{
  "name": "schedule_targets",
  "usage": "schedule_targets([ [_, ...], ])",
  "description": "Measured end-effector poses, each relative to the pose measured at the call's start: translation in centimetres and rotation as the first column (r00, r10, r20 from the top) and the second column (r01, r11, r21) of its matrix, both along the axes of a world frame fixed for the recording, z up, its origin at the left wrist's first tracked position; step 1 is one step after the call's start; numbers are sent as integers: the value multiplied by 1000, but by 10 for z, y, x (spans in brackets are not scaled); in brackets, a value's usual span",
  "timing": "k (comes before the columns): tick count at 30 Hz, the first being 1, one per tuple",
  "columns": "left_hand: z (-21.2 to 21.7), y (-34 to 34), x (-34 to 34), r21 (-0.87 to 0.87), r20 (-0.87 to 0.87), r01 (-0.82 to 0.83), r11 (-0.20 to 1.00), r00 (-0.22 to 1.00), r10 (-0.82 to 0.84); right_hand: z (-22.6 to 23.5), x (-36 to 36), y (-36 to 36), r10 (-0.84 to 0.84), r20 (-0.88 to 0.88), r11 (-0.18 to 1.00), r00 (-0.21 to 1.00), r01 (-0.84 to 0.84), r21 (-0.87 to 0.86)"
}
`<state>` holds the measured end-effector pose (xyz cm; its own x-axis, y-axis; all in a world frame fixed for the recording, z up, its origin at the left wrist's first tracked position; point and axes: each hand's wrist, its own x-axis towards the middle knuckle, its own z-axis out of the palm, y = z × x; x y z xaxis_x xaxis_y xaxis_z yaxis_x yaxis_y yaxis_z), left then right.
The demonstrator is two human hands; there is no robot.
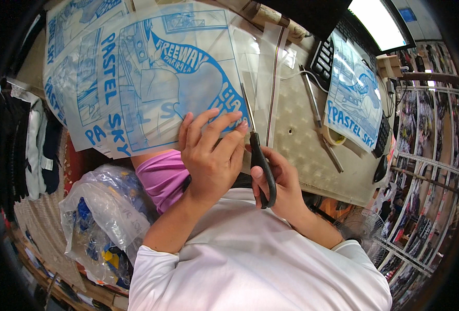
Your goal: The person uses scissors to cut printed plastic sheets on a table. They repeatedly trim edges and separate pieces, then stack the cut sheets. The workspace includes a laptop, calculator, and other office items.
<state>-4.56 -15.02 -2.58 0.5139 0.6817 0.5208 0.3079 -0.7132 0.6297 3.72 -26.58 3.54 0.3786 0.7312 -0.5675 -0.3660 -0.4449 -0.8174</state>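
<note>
So we've got a see-through printed sheet (196, 88) with blue drawings on it, over on the left part of the table (302, 137), overlapping a few more blue-printed sheets (87, 78). Our left hand (211, 158) is resting over the lower right part of it, fingers a bit spread and fingertips on the sheet near its right edge; we can't tell if the thumb is pinching from underneath. Our right hand (281, 181) is wrapped around the black handles of some scissors (256, 147), with the blades pointing away from us along that same right edge. Honestly we can't make out whether the blades are apart or together, or if the sheet sits between them. Further right on the table there's a long metal rod (314, 98), a roll of tape (336, 137) partly under it, and another blue-printed page (351, 96) lying by a black keyboard (323, 62), with a mouse (380, 169) near the table's edge and a lit screen (377, 23) behind. Down on our left sits a clear plastic bag (107, 212) with blue and yellow stuff inside.
</note>
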Motion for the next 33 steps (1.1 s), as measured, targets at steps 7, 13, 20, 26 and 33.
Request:
schedule_targets([
  [7,2,1,-1,-42,19,17,999,1000,-16,-4,3,12,-30,31,999,999,29,27],
  [13,2,2,-2,-65,50,30,997,998,-26,-8,8,24,-48,63,998,997,44,54],
  [20,-1,4,-2,-80,66,16,997,998,-11,-10,15,40,-63,76,996,995,58,70],
  [26,-1,4,-3,-98,86,21,995,996,-13,-10,22,52,-59,113,996,992,52,66],
  [33,-1,5,-4,-100,102,21,995,995,-10,-9,30,65,-50,149,996,988,39,80],
])
